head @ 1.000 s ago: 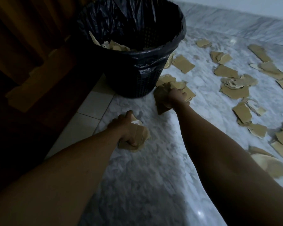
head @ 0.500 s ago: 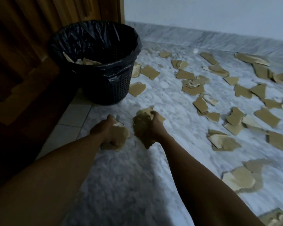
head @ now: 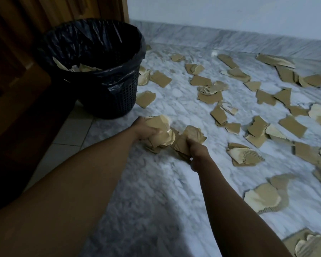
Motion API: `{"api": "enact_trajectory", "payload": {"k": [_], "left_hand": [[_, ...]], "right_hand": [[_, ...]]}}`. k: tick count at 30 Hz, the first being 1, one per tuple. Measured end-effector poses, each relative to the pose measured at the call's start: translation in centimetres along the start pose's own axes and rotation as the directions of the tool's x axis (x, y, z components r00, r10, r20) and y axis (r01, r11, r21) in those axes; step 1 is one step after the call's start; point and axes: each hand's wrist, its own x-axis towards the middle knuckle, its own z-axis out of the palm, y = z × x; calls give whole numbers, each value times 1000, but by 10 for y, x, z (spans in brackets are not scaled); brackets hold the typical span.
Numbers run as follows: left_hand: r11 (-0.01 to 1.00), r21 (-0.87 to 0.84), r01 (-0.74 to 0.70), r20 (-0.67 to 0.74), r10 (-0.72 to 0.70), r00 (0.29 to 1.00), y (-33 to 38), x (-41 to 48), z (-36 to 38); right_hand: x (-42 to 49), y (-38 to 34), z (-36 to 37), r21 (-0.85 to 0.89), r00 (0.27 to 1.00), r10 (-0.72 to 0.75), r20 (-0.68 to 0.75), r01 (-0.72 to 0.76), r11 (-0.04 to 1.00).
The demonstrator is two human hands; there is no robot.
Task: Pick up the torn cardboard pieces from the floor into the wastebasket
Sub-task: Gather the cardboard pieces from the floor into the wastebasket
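Observation:
A black mesh wastebasket (head: pixel 117 97) lined with a black bag stands at the upper left, with a few cardboard scraps (head: pixel 78 66) inside. My left hand (head: pixel 144 129) grips a crumpled bunch of brown cardboard pieces (head: pixel 160 132) just above the marble floor. Beside it my right hand (head: pixel 197 151) grips another bunch of cardboard (head: pixel 188 137); the two bunches touch. Both hands are in front of the basket, a little to its right. Several torn cardboard pieces (head: pixel 256 127) lie scattered over the floor to the right.
A dark wooden door or cabinet (head: pixel 17 52) runs along the left, close to the basket. A marble skirting and pale wall (head: pixel 230 15) close off the back. More scraps lie near the basket's right side (head: pixel 160 78) and at the lower right (head: pixel 261 199).
Both hands, each still holding cardboard, have come together and lifted slightly. The view has pulled back and tilted up, so the basket looks farther away and more of the floor shows.

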Motion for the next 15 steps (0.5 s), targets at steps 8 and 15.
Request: {"api": "enact_trajectory", "payload": {"k": [8, 15], "left_hand": [[931, 336, 140, 86, -179, 980, 13, 21, 30], [864, 487, 131, 20, -160, 987, 40, 20, 44]], "right_hand": [[15, -18, -15, -93, 973, -181, -139, 170, 981], [26, -35, -121, -728, 810, -344, -475, -142, 671]]}}
